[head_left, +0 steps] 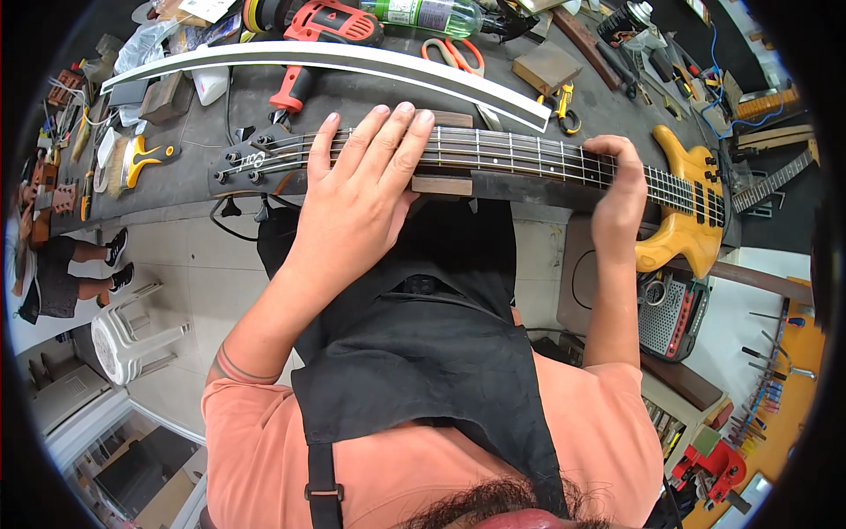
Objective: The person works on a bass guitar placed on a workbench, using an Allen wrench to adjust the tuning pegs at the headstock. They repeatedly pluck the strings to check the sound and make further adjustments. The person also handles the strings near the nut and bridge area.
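Note:
A bass guitar (pixel 692 212) with a yellow wood body lies across the front of the dark workbench, its black headstock at the left and its body at the right. My left hand (pixel 361 176) rests flat over the strings near the headstock, fingers stretched out and apart. Its thumb is mostly hidden. Farther right, close to the body, my right hand (pixel 619 198) curls its fingers over the neck and strings; it is slightly blurred, and its thumb is out of sight. A wooden block (pixel 443 184) sits under the neck between my hands.
Beyond the neck lie a long curved white-edged strip (pixel 352 57), a red power tool (pixel 322 31), orange-handled scissors (pixel 454 55) and a wood block (pixel 546 66). A yellow-handled brush (pixel 145 159) lies at left. A white stool (pixel 132 335) and another person's legs (pixel 88 264) are at left.

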Tool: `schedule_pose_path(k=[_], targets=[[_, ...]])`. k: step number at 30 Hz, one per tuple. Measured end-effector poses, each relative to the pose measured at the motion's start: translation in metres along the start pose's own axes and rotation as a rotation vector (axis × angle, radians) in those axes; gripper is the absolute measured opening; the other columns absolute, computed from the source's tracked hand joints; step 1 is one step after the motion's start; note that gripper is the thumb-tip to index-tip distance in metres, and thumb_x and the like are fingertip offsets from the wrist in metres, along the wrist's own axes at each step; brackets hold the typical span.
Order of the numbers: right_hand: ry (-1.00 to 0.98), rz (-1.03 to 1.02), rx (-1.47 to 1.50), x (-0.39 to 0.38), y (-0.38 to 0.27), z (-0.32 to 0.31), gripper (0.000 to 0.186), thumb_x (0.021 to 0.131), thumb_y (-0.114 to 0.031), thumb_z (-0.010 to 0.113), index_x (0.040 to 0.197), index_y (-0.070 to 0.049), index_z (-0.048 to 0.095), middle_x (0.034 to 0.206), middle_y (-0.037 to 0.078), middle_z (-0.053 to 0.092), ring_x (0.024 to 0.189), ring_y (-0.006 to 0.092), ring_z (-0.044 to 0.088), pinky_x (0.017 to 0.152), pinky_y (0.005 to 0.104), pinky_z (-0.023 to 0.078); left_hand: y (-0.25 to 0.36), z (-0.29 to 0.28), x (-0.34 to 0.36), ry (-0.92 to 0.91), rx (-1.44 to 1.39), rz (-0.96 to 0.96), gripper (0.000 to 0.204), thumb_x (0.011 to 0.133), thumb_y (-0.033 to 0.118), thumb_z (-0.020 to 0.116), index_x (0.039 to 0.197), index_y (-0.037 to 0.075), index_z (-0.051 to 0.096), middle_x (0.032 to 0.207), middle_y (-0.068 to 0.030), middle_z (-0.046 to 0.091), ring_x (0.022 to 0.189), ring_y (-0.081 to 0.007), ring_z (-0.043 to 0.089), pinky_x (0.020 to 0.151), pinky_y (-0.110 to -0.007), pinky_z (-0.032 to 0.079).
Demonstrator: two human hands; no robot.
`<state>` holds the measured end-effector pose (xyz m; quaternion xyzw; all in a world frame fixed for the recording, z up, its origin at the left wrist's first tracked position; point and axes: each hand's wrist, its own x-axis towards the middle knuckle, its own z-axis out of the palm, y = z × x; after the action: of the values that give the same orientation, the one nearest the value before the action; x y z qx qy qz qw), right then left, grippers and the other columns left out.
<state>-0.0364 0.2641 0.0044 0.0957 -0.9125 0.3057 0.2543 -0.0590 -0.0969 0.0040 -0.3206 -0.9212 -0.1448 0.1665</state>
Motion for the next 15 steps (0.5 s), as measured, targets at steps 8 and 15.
schedule_pose_path(k=[8, 15], targets=[[0.111, 0.012, 0.162, -0.010, 0.002, -0.004, 0.028, 0.108, -0.025, 0.074, 0.130, -0.008, 0.069, 0.124, 0.012, 0.070, 0.128, 0.0352, 0.064, 0.131, 0.0575, 0.033, -0.001, -0.011, 0.002, 0.023, -0.058, 0.078, 0.084, 0.089, 0.012, 0.089, 0.167, 0.008, 0.057, 0.168, -0.0094, 0.061, 0.156, -0.0288, 0.057, 0.135, -0.060, 0.033], [0.132, -0.166, -0.148, 0.001, -0.007, -0.011, 0.017, 0.115, -0.021, 0.063, 0.120, -0.005, 0.068, 0.116, 0.013, 0.071, 0.118, 0.0327, 0.067, 0.127, 0.0534, 0.041, -0.003, 0.002, -0.002, 0.221, -0.263, 0.118, 0.085, 0.091, 0.018, 0.090, 0.168, 0.011, 0.056, 0.173, -0.0085, 0.058, 0.158, -0.0294, 0.055, 0.136, -0.061, 0.031]])
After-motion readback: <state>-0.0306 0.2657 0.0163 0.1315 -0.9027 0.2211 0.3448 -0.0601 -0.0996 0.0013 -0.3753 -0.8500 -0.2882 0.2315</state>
